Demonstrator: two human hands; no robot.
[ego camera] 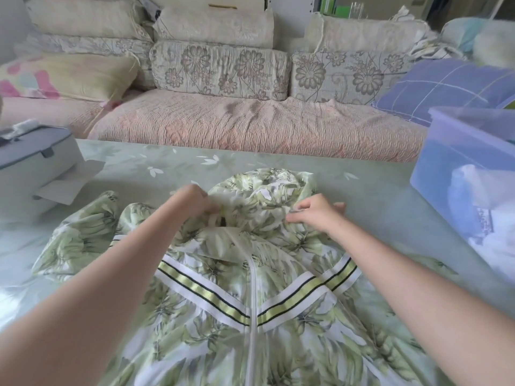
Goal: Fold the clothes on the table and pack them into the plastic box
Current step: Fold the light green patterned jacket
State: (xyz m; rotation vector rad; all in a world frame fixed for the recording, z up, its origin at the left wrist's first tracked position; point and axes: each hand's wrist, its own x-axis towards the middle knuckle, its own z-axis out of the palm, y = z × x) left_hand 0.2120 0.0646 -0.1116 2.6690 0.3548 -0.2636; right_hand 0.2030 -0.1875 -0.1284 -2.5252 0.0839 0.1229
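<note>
A green leaf-print hooded jacket [250, 307] lies front side up on the table [172, 162], its white zip running toward me and its hood [267, 188] at the far end. My left hand [195, 200] pinches the fabric at the left side of the hood's base. My right hand [315, 213] grips the bunched fabric at the right side of the collar. The translucent blue plastic box [446, 151] stands at the table's right edge with white folded clothes [479, 207] inside.
A grey-white lidded case [36, 162] with a sheet of paper under it sits at the table's left. Beyond the far table edge runs a sofa [250, 123] with floral cushions and a purple checked pillow [451, 87].
</note>
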